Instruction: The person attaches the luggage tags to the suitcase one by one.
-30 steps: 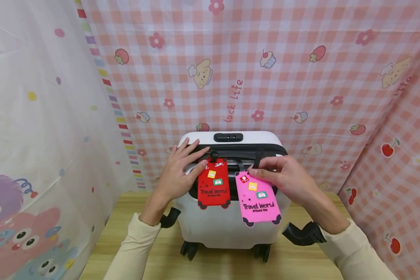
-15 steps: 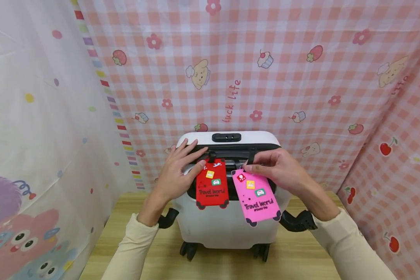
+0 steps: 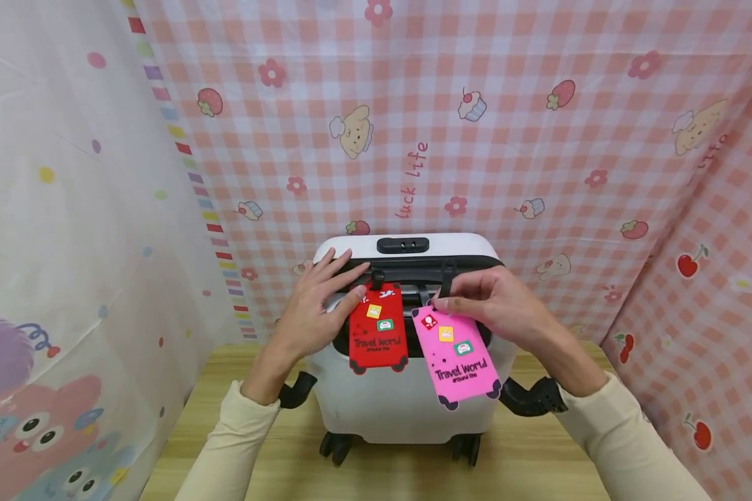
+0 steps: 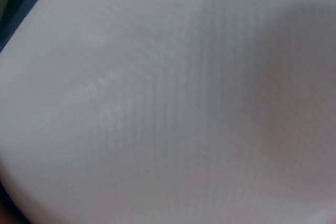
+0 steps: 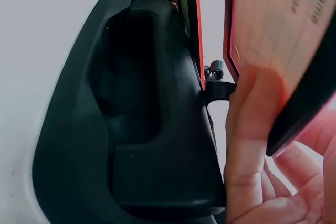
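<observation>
A white suitcase (image 3: pixel 407 403) stands upright in the head view, its black handle recess facing up front. My left hand (image 3: pixel 316 306) rests with spread fingers on its upper left edge, the thumb at the corner of a red luggage tag (image 3: pixel 378 334) that hangs by a black strap from the handle. With thumb and fingertips my right hand (image 3: pixel 498 299) pinches a pink luggage tag (image 3: pixel 457 358) near its top, by its black strap (image 3: pixel 447 278). Seen from the right wrist, the fingers (image 5: pixel 254 124) lie against the back of the pink tag, which carries a name card. White surface fills most of the left wrist view.
The suitcase stands on a wood-patterned surface (image 3: pixel 225 431) on black wheels (image 3: pixel 335 445). A black combination lock (image 3: pixel 403 245) sits on its top. Behind it hangs a pink checked curtain (image 3: pixel 507 160), with a white printed curtain (image 3: pixel 100 250) at the left.
My right hand has shifted slightly left with the pink tag, mostly in the first half second. My left hand stays on the suitcase, and the red tag hangs as before.
</observation>
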`<state>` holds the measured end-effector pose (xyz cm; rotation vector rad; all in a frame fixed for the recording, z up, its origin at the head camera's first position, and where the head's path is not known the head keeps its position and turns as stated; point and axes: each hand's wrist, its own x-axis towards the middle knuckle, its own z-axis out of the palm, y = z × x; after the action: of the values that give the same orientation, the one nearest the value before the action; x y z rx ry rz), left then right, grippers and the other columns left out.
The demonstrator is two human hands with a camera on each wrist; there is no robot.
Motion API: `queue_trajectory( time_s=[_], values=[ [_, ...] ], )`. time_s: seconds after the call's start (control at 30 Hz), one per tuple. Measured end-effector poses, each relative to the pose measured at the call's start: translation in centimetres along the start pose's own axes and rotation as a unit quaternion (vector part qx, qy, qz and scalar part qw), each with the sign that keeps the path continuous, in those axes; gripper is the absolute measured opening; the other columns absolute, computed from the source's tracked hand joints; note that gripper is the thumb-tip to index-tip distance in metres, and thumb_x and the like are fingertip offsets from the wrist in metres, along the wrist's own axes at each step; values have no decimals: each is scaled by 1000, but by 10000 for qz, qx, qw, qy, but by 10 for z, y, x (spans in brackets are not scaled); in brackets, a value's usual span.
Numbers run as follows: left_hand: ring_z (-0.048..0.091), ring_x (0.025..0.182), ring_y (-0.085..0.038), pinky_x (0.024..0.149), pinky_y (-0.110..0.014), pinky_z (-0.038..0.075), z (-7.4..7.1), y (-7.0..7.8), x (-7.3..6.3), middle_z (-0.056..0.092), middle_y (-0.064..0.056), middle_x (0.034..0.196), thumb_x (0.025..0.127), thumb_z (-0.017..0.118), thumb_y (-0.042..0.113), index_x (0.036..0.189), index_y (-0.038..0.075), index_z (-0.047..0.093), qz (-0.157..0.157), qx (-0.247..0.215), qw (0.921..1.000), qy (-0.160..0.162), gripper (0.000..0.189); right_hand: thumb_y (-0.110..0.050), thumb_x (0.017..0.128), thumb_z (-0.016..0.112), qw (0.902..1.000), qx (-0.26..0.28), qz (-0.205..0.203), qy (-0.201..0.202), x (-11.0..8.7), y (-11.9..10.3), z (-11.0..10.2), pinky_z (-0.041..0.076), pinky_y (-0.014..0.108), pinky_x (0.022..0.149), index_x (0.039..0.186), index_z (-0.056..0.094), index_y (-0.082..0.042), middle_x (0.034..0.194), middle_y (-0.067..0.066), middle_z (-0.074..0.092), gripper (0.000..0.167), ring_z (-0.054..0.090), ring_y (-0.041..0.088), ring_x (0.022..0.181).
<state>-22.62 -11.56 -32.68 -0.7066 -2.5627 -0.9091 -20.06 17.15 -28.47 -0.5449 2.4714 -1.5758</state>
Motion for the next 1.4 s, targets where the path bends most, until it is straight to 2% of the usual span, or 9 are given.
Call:
queue_trajectory(
  time_s=[0.27,0.47,0.6,0.77,0.9,0.97,1.17,1.4],
  values=[
    [24,149,-31,120,-60,10,0,1,0,42,-7,155,98,55,41,142,21,56,63,-7,10000,37,49,-13,92,70,9975,-208,-630,-257,3,1,-7,51,27,55,89,73,-1,80,10,70,12,61,17,63],
    [27,148,-32,118,-62,12,-2,2,2,48,-9,151,96,57,42,140,19,59,47,-48,10000,5,49,-13,92,70,9971,-120,-692,-299,6,6,-8,51,27,54,88,72,-1,79,10,69,13,61,16,61],
    [31,145,-32,117,-61,18,-4,9,7,51,-9,148,94,59,45,139,20,59,18,88,10000,-5,51,-15,92,70,9972,-164,-656,-323,8,7,-8,51,27,54,88,72,-2,78,10,69,14,61,17,61],
    [42,135,-28,111,-57,32,-8,26,19,56,-7,141,93,60,51,141,24,57,96,381,9991,-159,55,-19,93,70,9979,-80,-503,-395,8,5,-8,51,27,55,89,73,-3,79,9,69,17,61,17,62],
    [46,130,-27,108,-55,35,-9,41,31,58,-7,139,92,61,53,142,24,56,151,454,9980,-405,59,-18,94,68,9973,97,-497,-530,8,5,-8,51,27,54,88,71,-3,77,9,69,16,61,16,60],
    [48,126,-27,106,-54,36,-8,46,36,61,-7,133,91,62,53,141,23,57,171,444,9975,-519,59,-17,94,68,9969,168,-495,-595,8,5,-7,51,27,54,87,71,-4,77,8,69,16,61,16,59],
    [55,102,-20,90,-44,40,2,55,48,68,1,101,87,68,52,137,22,61,206,455,9956,-791,59,-17,94,68,9963,230,-488,-668,8,5,-7,51,28,54,87,70,-3,75,7,68,16,61,15,59],
    [60,84,-12,79,-41,39,14,62,55,72,1,95,83,74,50,125,23,68,158,541,9950,-825,50,-17,94,68,9965,176,-546,-610,8,5,-6,51,28,54,84,67,-2,76,7,67,18,59,14,59]
  ],
)
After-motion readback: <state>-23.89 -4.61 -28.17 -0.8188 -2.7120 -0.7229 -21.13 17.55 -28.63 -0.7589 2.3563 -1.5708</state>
